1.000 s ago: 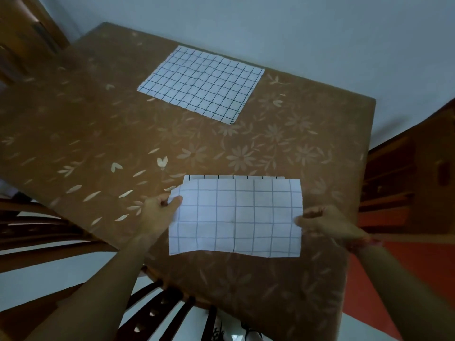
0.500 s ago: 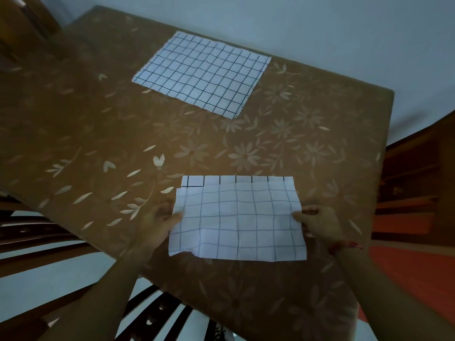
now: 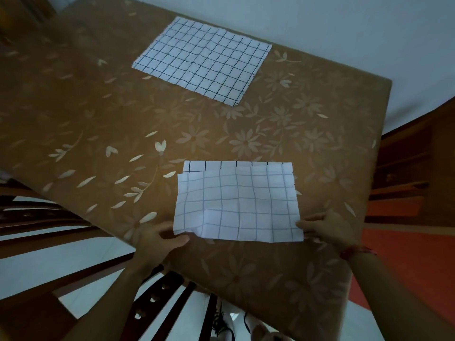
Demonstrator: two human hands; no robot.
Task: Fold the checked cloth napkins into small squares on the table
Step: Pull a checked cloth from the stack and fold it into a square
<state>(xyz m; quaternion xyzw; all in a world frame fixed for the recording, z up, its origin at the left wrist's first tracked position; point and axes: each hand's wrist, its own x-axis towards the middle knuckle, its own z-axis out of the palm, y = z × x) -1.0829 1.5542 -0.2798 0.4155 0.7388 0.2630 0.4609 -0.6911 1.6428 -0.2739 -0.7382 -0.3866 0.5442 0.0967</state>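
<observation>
While both hands work at the near edge of the table (image 3: 98, 119), the left hand (image 3: 157, 238) pinches the near-left corner of the half-folded napkin (image 3: 236, 205), lifting it slightly. The right hand (image 3: 327, 227) grips the near-right corner, fingers curled. The napkin lies flat between them, its long axis running left to right. I'd guess the next fold carries one short end over the other, and either hand is placed for it. Well beyond, the far napkin (image 3: 202, 60) lies spread open.
</observation>
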